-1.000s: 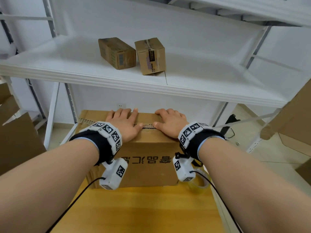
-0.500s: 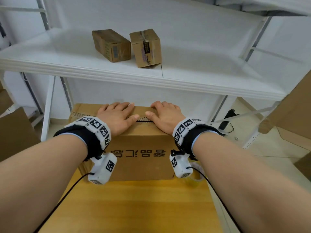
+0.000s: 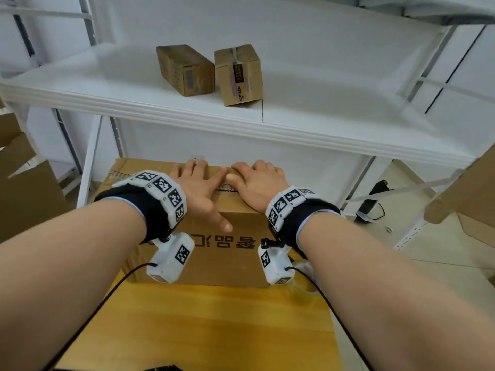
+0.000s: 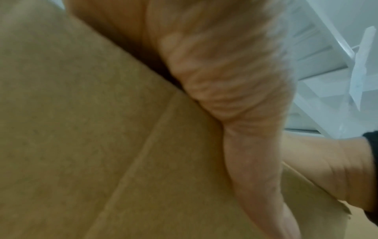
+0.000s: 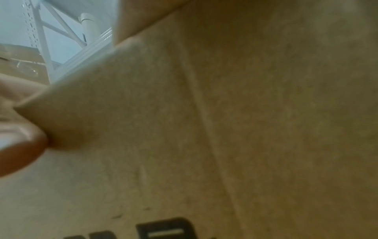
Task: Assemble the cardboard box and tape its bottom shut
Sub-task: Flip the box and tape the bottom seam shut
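Both hands, left hand (image 3: 199,192) and right hand (image 3: 257,183), press flat on the cardboard box (image 3: 214,253) flaps; releasing likely lets them spring open before the tape roll (image 3: 304,291) arrives.

Two small cardboard cartons (image 3: 186,69) (image 3: 238,74) stand side by side on a white shelf (image 3: 321,113) above the work spot. A wooden tabletop (image 3: 214,322) lies below. Flat cardboard sheets (image 3: 24,194) lean at the left; more cardboard (image 3: 471,194) juts in at the right.
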### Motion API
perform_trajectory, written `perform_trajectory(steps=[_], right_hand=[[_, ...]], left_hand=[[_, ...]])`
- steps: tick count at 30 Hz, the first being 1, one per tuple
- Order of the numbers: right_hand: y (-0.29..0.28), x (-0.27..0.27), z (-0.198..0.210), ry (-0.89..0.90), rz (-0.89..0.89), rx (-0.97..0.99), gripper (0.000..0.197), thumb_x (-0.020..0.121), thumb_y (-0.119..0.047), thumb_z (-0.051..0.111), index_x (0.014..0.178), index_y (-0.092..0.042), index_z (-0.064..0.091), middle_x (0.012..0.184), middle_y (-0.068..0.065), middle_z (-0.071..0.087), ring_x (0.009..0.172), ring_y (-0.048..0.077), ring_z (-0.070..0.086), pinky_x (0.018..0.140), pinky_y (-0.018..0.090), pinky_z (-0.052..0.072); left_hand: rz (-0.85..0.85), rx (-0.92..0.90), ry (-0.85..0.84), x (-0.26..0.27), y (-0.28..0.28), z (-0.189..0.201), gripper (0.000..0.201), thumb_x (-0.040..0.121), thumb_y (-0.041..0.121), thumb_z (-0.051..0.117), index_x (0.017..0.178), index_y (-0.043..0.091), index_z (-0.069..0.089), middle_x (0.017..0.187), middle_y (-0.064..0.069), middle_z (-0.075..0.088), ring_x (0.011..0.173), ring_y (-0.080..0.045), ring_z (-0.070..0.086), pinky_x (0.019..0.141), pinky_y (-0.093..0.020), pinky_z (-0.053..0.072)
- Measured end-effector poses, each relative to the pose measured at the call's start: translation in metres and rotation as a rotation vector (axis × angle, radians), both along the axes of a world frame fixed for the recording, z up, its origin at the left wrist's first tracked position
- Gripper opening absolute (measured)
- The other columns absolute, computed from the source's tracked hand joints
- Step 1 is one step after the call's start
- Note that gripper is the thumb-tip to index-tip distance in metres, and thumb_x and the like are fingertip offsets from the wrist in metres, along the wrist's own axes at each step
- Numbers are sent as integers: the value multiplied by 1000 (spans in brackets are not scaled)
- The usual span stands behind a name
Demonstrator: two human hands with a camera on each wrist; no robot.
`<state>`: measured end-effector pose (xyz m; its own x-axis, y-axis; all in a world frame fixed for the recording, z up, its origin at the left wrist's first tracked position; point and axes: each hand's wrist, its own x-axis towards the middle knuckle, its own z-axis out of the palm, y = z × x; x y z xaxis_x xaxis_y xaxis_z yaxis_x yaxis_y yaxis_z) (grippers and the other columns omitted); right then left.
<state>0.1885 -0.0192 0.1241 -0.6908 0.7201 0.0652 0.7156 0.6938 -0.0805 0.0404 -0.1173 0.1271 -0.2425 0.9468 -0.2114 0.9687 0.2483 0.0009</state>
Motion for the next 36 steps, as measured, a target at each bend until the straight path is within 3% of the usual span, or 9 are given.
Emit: perform_trajectory(steps=[6,13,16,19,23,26,28,31,36], right_hand=[[0,-1,-1,23,-2,-29,51,106,-52,20,149,-35,38,140,13,49,132,33,43,113,49,26],[8,2,16,-17,22,-180,53,102,-39,46,153,-36,34,149,11,42,137,31,41,115,45,29],[18,25,27,401,-28,-335,48,98,-27,59,144,-26,50,144,6,51,131,23,50,107,34,38],[40,66,19,780,-464,-183,29,98,-17,54,124,-13,64,126,9,66,119,29,60,89,26,41],[40,111,-24,-45,-643,-280,22,101,-11,52,115,-4,68,123,14,69,111,32,65,81,27,43],[32,126,-77,-539,-518,-324,19,96,-27,58,89,-11,65,109,10,73,85,29,66,89,35,57],[13,127,-93,-524,-510,-443,26,96,-31,61,111,-10,68,119,13,68,103,32,67,95,38,53],[-14,126,-103,-536,-488,-489,49,100,-21,60,145,-4,49,149,19,48,138,35,46,110,43,39],[-28,124,-126,-763,-459,-388,61,102,-26,54,156,-9,31,160,14,35,140,38,45,107,50,43]], left_hand=[[5,-37,-36,-5,-2,0,141,38,96,55,146,44,-21,160,-7,-16,147,-30,-16,118,-53,-6],[-6,-17,-26,-8,-1,-4,142,33,98,49,146,47,-20,160,-4,-13,147,-28,-13,118,-52,-5],[-14,-5,-29,-11,-1,-4,142,30,100,45,146,48,-20,160,-4,-14,147,-28,-13,118,-52,-6],[-21,-20,-62,-12,-1,-2,144,27,102,43,145,49,-19,160,-3,-14,147,-27,-14,118,-52,-7],[-25,0,-82,-14,1,-2,142,27,100,45,145,50,-16,161,-3,-12,147,-27,-14,118,-51,-8],[-40,34,-77,-13,-1,-5,141,27,99,46,146,50,-13,161,-5,-9,148,-28,-10,118,-51,-5],[-47,55,-71,-12,-3,-5,138,32,96,49,147,49,-11,161,-6,-7,148,-28,-8,118,-52,-3],[-53,87,-64,-12,-7,-5,134,39,94,54,147,49,-9,161,-6,-5,148,-28,-6,118,-53,-2],[-45,94,-67,-10,-10,-4,133,40,94,57,147,49,-7,161,-6,-5,148,-29,-6,118,-54,-1]])
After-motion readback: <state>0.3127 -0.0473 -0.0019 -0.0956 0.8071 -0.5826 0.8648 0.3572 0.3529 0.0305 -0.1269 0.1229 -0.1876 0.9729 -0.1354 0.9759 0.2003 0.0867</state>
